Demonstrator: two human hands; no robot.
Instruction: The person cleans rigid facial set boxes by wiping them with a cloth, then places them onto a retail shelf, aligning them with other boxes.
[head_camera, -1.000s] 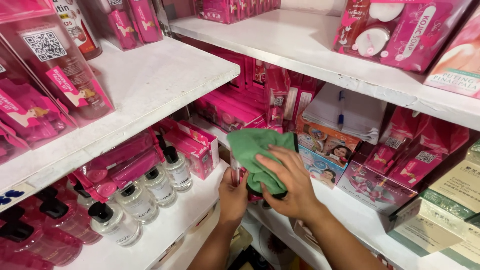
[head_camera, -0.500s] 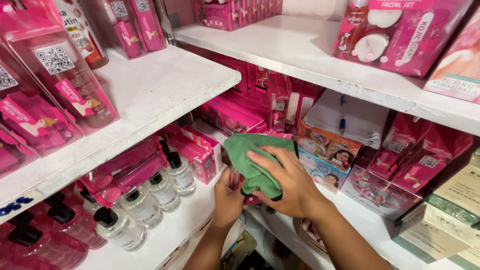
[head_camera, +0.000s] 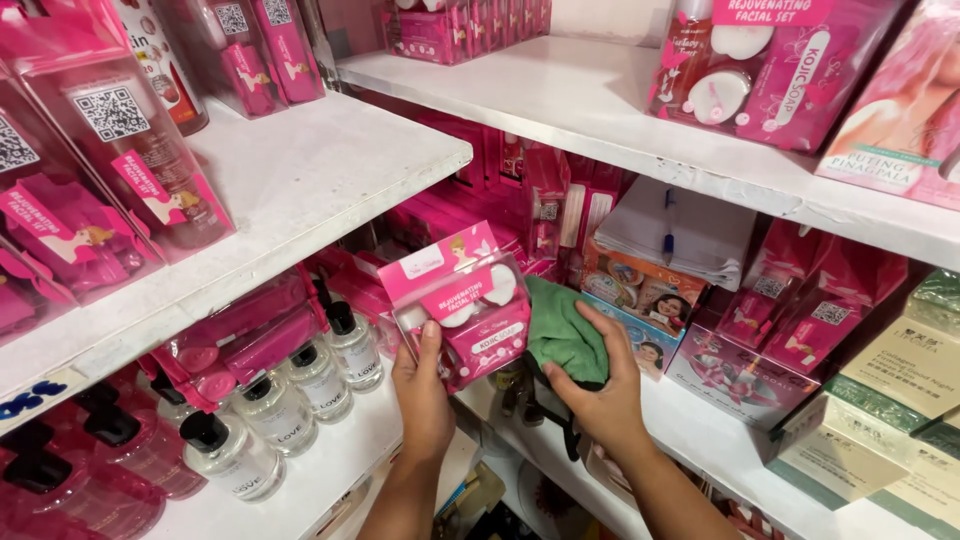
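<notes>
left shelf: white upper shelf (head_camera: 300, 180) is bare in the middle, with pink packs at its back edge; on the lower shelf (head_camera: 310, 470) beneath it stand clear bottles with black caps (head_camera: 300, 385), just left of the left hand.
left hand: the left hand (head_camera: 425, 395) reaches up from below, palm toward the pack, thumb up along its left edge.
left grip: closed on the pink facial set pack (head_camera: 465, 300), thumb in front and fingers hidden behind it.
pack: held upright, tilted a little to the left, in the air in front of the gap between the two shelf units, clear of any shelf; its clear window shows white round pieces and a pink box inside.
step in hand: judging from the pose, the pack is being held out from the shelf for wiping or a look over, with the cloth just off it.
cloth: the green cloth (head_camera: 562, 335) is bunched just right of the pack, close to its right edge; whether they touch i cannot tell.
right hand: the right hand (head_camera: 600, 385) comes in from lower right, wrist bent, fingers curled over the cloth.
right grip: closed around the green cloth, pinning it in the palm.
next move calls for: a steady left hold on the thin pack and a light touch on its clear front.
right shelf: pink boxes (head_camera: 800, 310) and green and cream cartons (head_camera: 890, 400) stand on the right-hand shelf (head_camera: 720, 440), well clear of both hands.
</notes>
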